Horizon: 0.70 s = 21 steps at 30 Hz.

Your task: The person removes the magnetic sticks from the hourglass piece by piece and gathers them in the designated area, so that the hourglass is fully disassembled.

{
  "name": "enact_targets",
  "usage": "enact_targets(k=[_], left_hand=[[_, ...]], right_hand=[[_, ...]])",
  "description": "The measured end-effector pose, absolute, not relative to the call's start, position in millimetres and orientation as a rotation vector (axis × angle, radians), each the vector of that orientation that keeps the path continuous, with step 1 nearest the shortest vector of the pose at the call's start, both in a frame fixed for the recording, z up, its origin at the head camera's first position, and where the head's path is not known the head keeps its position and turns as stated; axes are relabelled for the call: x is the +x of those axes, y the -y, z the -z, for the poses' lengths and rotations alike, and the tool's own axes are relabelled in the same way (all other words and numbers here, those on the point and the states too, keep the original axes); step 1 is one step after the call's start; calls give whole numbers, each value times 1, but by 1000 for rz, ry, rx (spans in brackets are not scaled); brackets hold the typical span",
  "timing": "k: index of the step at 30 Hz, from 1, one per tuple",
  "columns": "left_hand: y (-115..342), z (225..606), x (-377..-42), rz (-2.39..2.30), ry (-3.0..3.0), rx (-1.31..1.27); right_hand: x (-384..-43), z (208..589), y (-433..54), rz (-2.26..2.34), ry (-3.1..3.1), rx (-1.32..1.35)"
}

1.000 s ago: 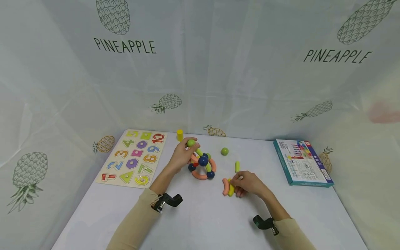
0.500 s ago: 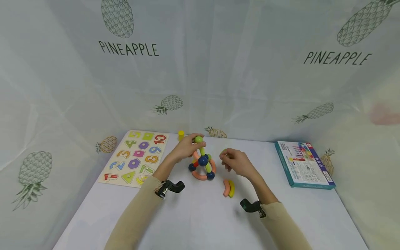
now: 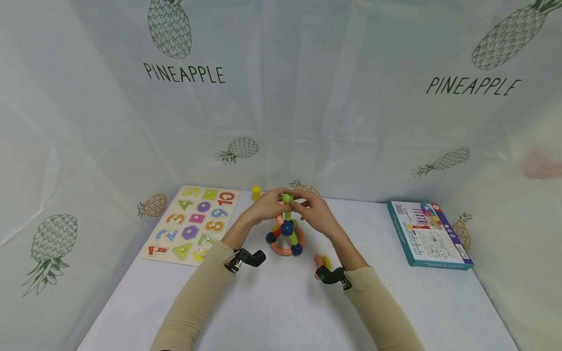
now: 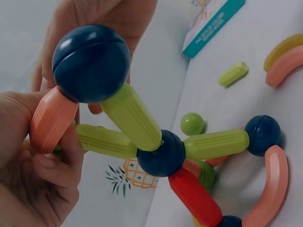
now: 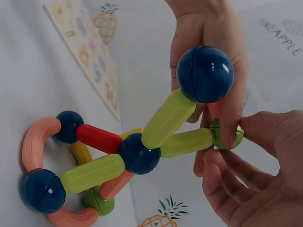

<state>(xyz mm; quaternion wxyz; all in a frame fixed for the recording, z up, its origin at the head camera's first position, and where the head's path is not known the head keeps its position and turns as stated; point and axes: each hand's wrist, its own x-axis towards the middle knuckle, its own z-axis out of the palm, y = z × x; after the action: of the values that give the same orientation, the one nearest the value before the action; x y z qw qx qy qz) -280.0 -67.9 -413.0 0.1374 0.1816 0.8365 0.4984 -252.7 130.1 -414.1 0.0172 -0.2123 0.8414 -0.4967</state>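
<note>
Near the far edge, hands hold a ball.

Two hands seen, four blue balls, three green balls, four green rods, one red rod, two loose arcs, one yellow cylinder, one number board, one box counted

- Left sleeve: beige, long, ending at wrist
- Right sleeve: beige, matching
- Left wrist mount: black, angled, partly silvery
- Right wrist mount: black, similarly angled
</note>
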Motion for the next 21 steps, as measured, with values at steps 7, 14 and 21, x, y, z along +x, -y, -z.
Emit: enact_targets(k=[7, 14, 21], left_hand=[[65, 408, -275, -1417, -2389, 522], [69, 415, -269, -1463, -2370, 504], [70, 419, -261, -1433, -2499, 470]], right_hand=[[-257, 416, -128, 1519, -2613, -654], [-261, 419, -126, 1511, -2663, -669], [-262, 422, -125, 1575, -2685, -662]])
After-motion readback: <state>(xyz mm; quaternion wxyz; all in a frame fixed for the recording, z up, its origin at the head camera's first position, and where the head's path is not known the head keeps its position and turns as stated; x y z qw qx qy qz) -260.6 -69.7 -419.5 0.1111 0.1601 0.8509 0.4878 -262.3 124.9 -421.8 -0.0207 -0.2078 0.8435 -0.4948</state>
